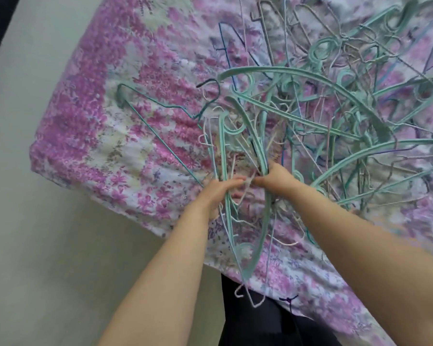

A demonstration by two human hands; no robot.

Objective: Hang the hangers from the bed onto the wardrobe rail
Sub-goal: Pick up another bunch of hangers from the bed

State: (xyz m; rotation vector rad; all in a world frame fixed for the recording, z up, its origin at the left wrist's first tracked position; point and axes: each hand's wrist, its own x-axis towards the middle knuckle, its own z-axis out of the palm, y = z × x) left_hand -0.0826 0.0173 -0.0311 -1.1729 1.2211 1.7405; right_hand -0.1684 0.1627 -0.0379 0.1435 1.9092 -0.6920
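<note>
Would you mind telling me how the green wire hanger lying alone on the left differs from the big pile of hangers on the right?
The wire hanger is thin, dark green and lies flat by itself; the pile is tangled, mostly thick pale-teal plastic mixed with pale wire. Neither hand touches the wire hanger. Both rest on the floral bed.

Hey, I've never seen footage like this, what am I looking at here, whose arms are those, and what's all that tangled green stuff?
There is no machine here. One camera worn on a person's head looks down at their own bare arms. The left hand and right hand meet over the edge of a bed covered in a pink flowered sheet. Both grip a bunch of hangers, teal plastic and thin wire ones. A much bigger tangled pile of hangers lies on the bed beyond. One green wire hanger lies to the left of the pile. No wardrobe shows.
</note>
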